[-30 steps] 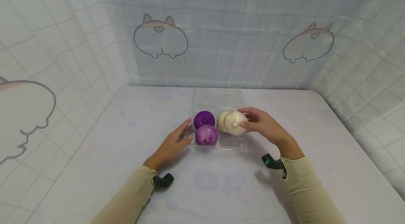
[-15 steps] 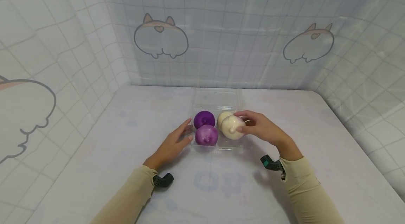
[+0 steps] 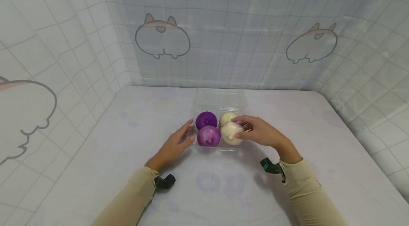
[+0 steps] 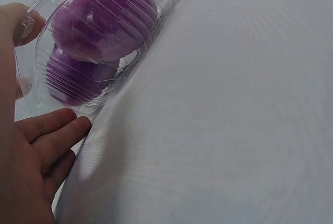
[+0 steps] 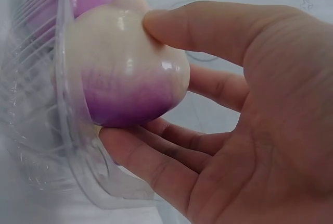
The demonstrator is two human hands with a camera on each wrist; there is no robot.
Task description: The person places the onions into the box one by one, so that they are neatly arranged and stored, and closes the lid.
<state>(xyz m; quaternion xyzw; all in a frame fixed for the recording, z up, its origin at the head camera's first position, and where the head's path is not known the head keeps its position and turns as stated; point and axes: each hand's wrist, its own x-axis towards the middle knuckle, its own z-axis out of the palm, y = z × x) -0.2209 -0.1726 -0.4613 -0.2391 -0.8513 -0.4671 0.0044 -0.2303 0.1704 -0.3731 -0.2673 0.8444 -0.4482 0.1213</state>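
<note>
My right hand [image 3: 260,132] holds a glossy white toy onion [image 3: 231,133] with a purple base, thumb near its nub and fingers underneath, as the right wrist view shows. It sits low at the near right of a clear plastic clamshell box [image 3: 228,149], overlapping the box wall. Behind it, inside the box, is another white toy onion [image 3: 227,116]. A light purple toy onion [image 3: 208,136] and a dark purple toy onion [image 3: 206,120] fill the left side. My left hand [image 3: 172,148] rests against the box's left edge, fingers extended along it, thumb at the rim.
The box's transparent lid [image 3: 219,97] lies folded open toward the back. A pale patterned cloth [image 3: 153,112] covers the table. Grid-patterned curtains [image 3: 223,41] enclose the back and both sides. Each wrist wears a black camera [image 3: 165,182].
My right hand has brought the white-and-purple toy onion left and toward me, down into the near right part of the box. The left hand has stayed in place.
</note>
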